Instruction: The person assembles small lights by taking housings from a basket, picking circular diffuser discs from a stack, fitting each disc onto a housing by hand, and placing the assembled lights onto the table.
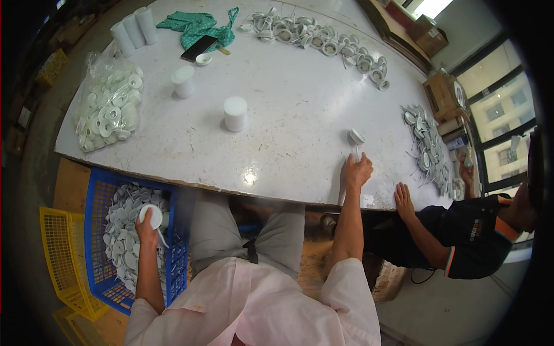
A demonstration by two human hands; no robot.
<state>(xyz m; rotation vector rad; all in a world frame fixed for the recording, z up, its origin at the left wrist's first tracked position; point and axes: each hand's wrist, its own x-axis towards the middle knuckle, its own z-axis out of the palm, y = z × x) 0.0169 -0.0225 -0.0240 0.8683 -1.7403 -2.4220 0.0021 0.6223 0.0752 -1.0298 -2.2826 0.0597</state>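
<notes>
My left hand (146, 232) grips a white round disc-shaped part (151, 214) with a pale wire trailing from it. It is over a blue plastic crate (179, 254) heaped with similar pale round parts (122, 219). On the table's near right side, my right hand (359, 172) pinches the wire of another small white round part (357, 136). That part sits tilted just beyond my fingertips. What exactly these lamp-like parts are, I cannot tell.
A co-worker's hand (403, 197) rests at the right table edge near a pile of wired parts (426, 144). More parts (311, 36) line the far side. White cylinder stacks (235, 114), a bag of rings (109, 112), phone (198, 48) and green cloth (193, 27) lie left.
</notes>
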